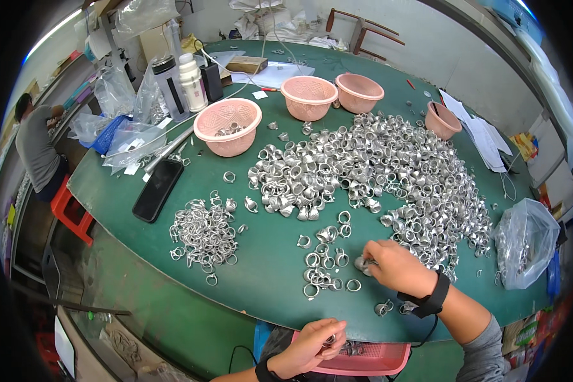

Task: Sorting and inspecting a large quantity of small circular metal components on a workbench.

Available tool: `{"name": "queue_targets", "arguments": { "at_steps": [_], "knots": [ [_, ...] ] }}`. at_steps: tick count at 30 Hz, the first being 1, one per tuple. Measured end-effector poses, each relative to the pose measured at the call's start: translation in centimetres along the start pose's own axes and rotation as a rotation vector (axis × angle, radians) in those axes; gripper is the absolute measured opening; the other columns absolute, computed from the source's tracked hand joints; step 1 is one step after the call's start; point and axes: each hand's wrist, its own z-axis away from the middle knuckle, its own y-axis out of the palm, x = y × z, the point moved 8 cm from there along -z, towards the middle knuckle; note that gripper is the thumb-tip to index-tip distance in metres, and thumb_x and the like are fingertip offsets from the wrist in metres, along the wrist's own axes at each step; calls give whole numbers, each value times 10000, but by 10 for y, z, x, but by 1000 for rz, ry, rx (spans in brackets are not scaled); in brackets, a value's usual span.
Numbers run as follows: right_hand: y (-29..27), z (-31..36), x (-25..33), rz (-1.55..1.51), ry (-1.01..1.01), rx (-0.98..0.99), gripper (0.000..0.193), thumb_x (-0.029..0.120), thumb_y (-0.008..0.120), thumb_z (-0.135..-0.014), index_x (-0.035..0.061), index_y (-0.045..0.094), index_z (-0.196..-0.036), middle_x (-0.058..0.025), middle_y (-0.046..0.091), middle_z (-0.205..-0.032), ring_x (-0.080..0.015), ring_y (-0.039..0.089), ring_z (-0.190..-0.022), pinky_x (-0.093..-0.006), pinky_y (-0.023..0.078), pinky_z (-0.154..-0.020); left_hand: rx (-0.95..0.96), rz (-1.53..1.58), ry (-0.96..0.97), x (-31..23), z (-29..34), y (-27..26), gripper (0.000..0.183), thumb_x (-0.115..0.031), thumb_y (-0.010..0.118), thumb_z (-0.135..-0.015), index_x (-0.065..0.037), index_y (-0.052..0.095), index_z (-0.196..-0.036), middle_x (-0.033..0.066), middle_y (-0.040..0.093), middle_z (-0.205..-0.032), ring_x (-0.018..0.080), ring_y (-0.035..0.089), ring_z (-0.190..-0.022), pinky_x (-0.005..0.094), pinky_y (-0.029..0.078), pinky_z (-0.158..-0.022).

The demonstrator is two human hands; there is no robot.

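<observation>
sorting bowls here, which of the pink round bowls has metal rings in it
The pink bowl nearest the black phone: silver rings show inside it. The two behind show none; the small right one's inside is hidden.

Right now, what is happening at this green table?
A person sorts small silver metal rings. The right hand picks at rings beside the big pile on the green table. The left hand holds a ring over a pink tray at the table edge. Smaller sorted heaps lie to the left.
</observation>
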Motion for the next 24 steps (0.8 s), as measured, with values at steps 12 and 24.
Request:
{"name": "queue_targets", "arguments": {
  "at_steps": [12, 24],
  "knots": [
    [33, -24, 75, -112, -339, 19, 215, 105, 538, -710, -8, 507, -890, -168, 527, -756, -334, 520, -709, -369, 427, -643, -111, -83, 66, -9, 5, -11, 220, -167, 444, -846, -61, 418, -655, 6, 413, -570, 48, 319, -422, 176, 226, -364],
    [-9, 2, 52, -167, -305, -76, 269, 105, 571, -698, 36, 498, -947, -95, 534, -782, -257, 497, -786, -333, 412, -697, -171, -217, 192, -31, 2, -17, 262, -167, 460, -836, -51, 428, -603, 3, 410, -535, 50, 328, -411, 182, 221, -365]
  ]
}}
